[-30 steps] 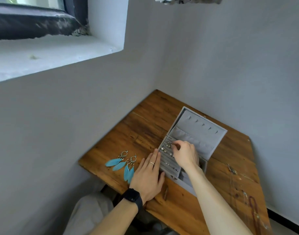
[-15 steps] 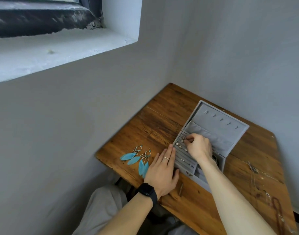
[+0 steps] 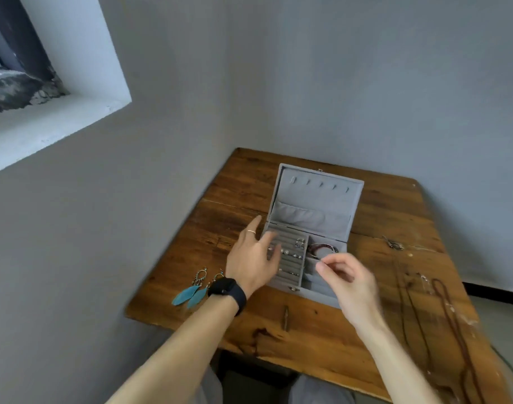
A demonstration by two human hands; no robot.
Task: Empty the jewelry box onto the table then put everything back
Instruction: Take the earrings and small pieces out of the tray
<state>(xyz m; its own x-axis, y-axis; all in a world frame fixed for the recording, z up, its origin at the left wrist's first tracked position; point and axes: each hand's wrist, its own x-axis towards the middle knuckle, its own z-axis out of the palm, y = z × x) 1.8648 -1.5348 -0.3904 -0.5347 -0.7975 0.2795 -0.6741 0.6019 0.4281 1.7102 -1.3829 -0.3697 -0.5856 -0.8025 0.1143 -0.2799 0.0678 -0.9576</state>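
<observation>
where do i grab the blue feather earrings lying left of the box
Pinch the feather earrings by their metal hoops, the far ends, coming straight down from above. They lie flat on the table, and the hoops look rigid, while the feathers are thin, soft and flush with the wood.

No text, label, brand, number or sign can be read anywhere: the grey jewelry box (image 3: 313,199) has plain lining, and the black wristwatch (image 3: 226,290) just left of the box's front corner shows only a dark, blurred face.
</observation>
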